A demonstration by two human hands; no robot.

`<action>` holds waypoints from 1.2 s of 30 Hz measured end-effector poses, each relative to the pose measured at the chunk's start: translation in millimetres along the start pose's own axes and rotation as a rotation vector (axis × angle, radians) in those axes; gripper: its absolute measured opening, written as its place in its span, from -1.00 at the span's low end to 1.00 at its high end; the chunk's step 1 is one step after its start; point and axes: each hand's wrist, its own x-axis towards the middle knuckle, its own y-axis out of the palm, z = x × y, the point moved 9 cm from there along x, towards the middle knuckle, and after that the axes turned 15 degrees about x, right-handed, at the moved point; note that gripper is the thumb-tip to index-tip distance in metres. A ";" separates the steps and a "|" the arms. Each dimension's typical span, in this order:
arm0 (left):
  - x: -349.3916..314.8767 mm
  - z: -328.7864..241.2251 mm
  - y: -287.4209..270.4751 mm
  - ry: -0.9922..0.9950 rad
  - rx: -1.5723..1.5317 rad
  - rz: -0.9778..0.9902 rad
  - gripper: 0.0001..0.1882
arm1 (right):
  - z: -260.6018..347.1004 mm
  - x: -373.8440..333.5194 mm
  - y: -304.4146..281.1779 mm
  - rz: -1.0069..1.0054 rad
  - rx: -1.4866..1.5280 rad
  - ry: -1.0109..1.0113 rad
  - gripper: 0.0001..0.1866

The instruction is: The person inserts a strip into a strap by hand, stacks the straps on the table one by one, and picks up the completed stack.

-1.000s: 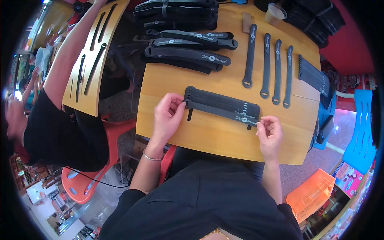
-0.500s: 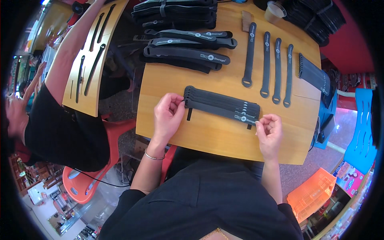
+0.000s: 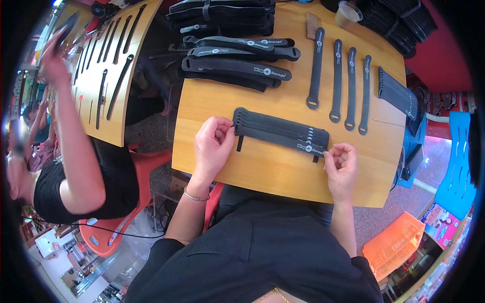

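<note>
- Head view: left hand has thumb and fingertips pinched on the left end of a fanned set of dark straps.
- Right hand is doing pretty much the same, pinching the lower right corner.
- Said set sits near the front edge of the wooden table, straps overlapping like shingles, slots at the left end.
- Further back on the right, four loose straps lie side by side, with a fanned stack just beside them.
- Messy strap pile at the back left.
- Off left, a co-worker's arm is raised, hand blurry.
</note>
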 end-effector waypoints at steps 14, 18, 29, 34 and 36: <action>-0.3 0.1 1.2 -0.004 0.030 -0.015 -0.88 | -1.1 0.1 -1.0 -0.012 0.008 0.001 -0.70; -1.0 -2.2 0.5 0.006 0.038 -0.022 -0.88 | -2.2 -0.1 -0.9 -0.013 0.013 0.003 -0.69; -0.9 -3.5 2.4 0.007 0.041 -0.025 -0.87 | 0.0 0.8 -1.4 -0.020 -0.011 -0.006 -0.70; -1.3 -1.7 1.6 0.017 0.043 -0.045 -0.87 | -2.2 1.6 -1.4 -0.042 -0.045 0.038 -0.69; -1.4 -1.8 1.0 0.019 0.048 -0.046 -0.87 | -1.6 1.9 -1.0 -0.043 -0.060 0.033 -0.69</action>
